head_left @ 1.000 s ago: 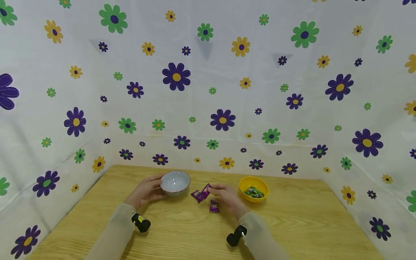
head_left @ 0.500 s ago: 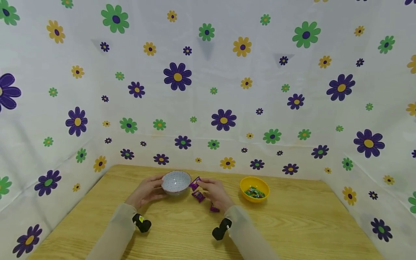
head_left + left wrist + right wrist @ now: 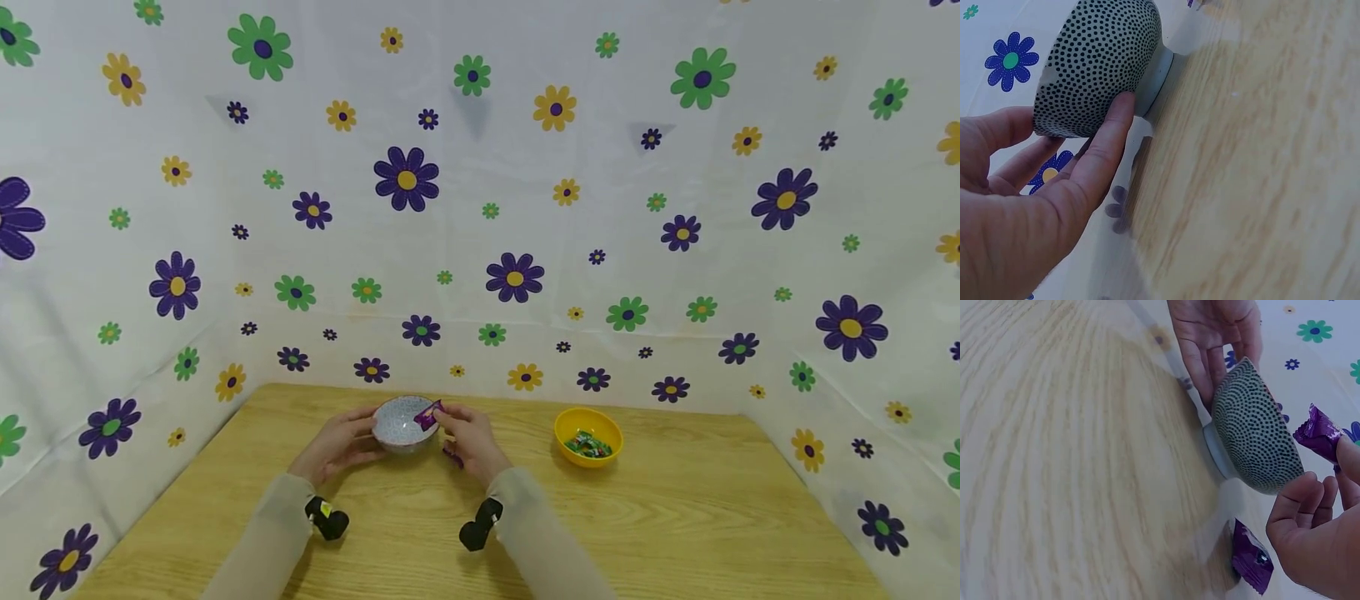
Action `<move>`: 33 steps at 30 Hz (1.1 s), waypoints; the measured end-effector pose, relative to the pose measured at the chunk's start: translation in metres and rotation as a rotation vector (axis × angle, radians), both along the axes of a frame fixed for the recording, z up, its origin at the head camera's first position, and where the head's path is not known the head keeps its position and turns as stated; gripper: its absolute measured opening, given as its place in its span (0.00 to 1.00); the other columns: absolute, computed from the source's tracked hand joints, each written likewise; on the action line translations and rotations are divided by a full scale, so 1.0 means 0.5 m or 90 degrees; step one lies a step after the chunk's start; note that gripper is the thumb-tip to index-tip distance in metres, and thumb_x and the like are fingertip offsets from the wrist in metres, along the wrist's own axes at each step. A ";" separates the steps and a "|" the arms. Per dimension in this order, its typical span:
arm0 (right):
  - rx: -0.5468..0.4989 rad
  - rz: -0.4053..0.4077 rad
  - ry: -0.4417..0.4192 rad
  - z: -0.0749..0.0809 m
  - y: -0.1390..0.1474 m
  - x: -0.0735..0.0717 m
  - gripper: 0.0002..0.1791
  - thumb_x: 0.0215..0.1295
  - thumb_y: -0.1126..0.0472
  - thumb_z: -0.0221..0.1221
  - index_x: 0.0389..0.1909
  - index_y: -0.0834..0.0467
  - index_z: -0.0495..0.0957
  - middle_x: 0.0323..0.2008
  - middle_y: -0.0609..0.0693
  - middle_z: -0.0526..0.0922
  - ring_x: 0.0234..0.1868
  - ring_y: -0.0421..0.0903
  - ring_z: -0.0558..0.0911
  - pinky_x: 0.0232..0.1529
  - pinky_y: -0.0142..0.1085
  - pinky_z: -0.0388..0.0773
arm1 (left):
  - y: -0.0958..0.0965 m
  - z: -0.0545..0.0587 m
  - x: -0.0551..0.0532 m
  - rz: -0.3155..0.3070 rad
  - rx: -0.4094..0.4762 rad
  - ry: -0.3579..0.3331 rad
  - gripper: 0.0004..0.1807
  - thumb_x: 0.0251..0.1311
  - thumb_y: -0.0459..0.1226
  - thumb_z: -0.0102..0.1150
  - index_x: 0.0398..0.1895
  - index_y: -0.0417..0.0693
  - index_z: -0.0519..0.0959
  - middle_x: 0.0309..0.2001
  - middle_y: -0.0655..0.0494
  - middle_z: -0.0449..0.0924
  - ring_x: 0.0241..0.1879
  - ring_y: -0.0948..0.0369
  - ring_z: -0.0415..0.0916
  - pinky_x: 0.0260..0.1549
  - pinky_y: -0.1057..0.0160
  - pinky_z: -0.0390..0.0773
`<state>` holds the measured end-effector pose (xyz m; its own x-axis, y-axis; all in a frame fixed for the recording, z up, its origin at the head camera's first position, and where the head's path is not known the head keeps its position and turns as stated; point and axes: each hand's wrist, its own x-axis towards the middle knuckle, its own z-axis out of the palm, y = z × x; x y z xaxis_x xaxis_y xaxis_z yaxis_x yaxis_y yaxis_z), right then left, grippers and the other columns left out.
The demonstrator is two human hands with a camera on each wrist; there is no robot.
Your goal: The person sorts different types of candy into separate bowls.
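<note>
A small patterned bowl (image 3: 405, 425), pale inside and dark-dotted outside, stands upright on the table. My left hand (image 3: 343, 443) holds it from the left, with the thumb (image 3: 1113, 128) against its outer side near the foot. Between the thumb and fingers of my right hand (image 3: 471, 440) is a purple-wrapped candy (image 3: 1320, 434), pinched at the bowl's right rim. In the head view this candy overlaps the bowl's opening. A second purple-wrapped candy (image 3: 1252, 557) lies on the table under the right hand, mostly hidden from the head view.
To the right stands a yellow bowl (image 3: 561, 444) with several green-wrapped candies (image 3: 588, 444) inside. The wooden table (image 3: 675, 517) is bounded by a white flowered cloth (image 3: 450, 242) at the back and both sides.
My right hand has carried the pinched candy leftward from the loose candies to the patterned bowl's rim. One loose candy is now out of sight in the head view. The left hand stays put.
</note>
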<state>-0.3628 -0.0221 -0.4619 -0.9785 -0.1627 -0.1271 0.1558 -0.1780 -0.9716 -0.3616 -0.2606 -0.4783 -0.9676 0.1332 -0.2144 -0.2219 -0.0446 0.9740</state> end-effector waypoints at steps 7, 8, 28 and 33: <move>0.050 0.014 0.004 -0.006 -0.011 0.008 0.14 0.64 0.57 0.65 0.47 0.59 0.83 0.34 0.44 0.78 0.27 0.42 0.70 0.24 0.31 0.67 | 0.003 0.001 0.005 -0.001 0.014 0.006 0.29 0.76 0.38 0.43 0.76 0.42 0.54 0.70 0.34 0.58 0.51 0.54 0.78 0.56 0.49 0.77; 0.049 0.022 0.007 -0.006 -0.011 0.009 0.15 0.64 0.57 0.65 0.48 0.60 0.82 0.34 0.44 0.78 0.26 0.41 0.69 0.25 0.32 0.67 | 0.003 0.000 0.005 -0.001 0.016 0.007 0.29 0.76 0.38 0.43 0.76 0.42 0.54 0.70 0.34 0.58 0.51 0.54 0.78 0.55 0.49 0.77; 0.026 0.102 0.005 -0.002 0.098 -0.001 0.21 0.68 0.56 0.61 0.58 0.61 0.78 0.47 0.48 0.80 0.38 0.43 0.71 0.34 0.29 0.73 | -0.001 -0.001 0.006 -0.016 0.004 0.014 0.30 0.76 0.38 0.42 0.76 0.39 0.51 0.72 0.33 0.55 0.59 0.49 0.73 0.56 0.49 0.77; 0.092 0.100 0.006 -0.011 0.145 -0.001 0.22 0.68 0.52 0.61 0.58 0.59 0.78 0.53 0.50 0.80 0.50 0.50 0.71 0.39 0.31 0.74 | -0.002 -0.005 0.005 -0.012 0.006 0.008 0.30 0.76 0.39 0.43 0.76 0.39 0.51 0.72 0.33 0.55 0.56 0.51 0.76 0.56 0.50 0.77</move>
